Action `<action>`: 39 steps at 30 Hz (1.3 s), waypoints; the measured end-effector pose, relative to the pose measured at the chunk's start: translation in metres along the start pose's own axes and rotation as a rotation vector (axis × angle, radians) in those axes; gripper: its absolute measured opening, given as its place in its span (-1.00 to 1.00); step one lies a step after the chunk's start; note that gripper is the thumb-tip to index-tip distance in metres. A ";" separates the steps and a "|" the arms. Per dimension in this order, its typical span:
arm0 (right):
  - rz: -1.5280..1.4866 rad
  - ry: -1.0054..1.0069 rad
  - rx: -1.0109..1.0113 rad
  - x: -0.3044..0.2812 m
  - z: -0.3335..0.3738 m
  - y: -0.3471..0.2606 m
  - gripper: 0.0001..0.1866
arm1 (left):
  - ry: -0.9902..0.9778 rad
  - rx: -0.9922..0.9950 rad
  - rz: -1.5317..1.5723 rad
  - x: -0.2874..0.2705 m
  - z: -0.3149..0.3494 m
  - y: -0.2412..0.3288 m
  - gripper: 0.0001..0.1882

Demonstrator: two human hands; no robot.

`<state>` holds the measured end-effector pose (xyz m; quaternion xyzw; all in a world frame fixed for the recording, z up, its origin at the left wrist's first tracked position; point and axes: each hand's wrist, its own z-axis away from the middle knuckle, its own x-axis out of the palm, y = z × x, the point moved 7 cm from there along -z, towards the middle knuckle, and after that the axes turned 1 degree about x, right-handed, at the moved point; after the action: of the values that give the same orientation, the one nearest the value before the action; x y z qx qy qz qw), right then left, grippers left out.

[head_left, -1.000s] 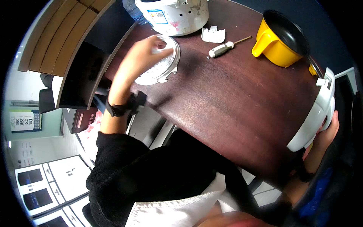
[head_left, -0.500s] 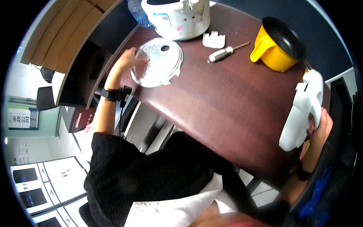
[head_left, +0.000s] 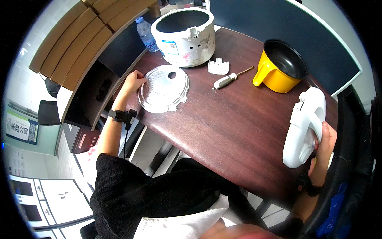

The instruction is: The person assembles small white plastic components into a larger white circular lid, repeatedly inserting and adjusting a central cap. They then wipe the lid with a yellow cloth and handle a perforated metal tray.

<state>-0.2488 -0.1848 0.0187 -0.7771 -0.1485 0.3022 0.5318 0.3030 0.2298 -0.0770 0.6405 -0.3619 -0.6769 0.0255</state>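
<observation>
My left hand [head_left: 133, 82] is at the left rim of a translucent round perforated plate [head_left: 165, 89] lying flat on the table, its fingers closed on the edge. Gripped upright over the table's right side by my right hand [head_left: 327, 140] is a white rice cooker lid [head_left: 301, 127]; some of my fingers are hidden behind it. Between them a screwdriver [head_left: 226, 81] with a grey handle lies beside a small white plastic cover [head_left: 218, 67]. The rice cooker body [head_left: 185, 49], white with a flower print and without its lid, stands beyond the plate.
A yellow pot [head_left: 278, 75] with a black inside stands at the far right, near a dark partition [head_left: 254, 24]. At the back left are a water bottle [head_left: 146, 35] and stacked cardboard boxes [head_left: 71, 44]. The table's rounded front edge [head_left: 191, 153] runs close to my body.
My left hand has gone from over the perforated plate to its left rim, and its fingers have closed. The view has tilted upward. The right hand still holds the lid.
</observation>
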 end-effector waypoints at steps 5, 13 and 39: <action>0.008 0.040 0.022 -0.004 0.001 -0.002 -0.58 | -0.032 0.258 -0.153 0.007 -0.002 0.027 -0.52; 0.073 0.047 -0.006 -0.011 -0.002 0.006 -0.55 | -0.194 0.076 -0.109 0.012 0.029 0.029 -0.61; 0.070 -0.005 -0.013 -0.004 -0.002 0.004 -0.57 | -0.204 -0.494 0.828 -0.030 0.157 -0.062 -0.57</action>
<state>-0.2506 -0.1903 0.0165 -0.7844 -0.1246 0.3214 0.5156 0.1958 0.3626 -0.0966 0.3481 -0.4155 -0.7346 0.4081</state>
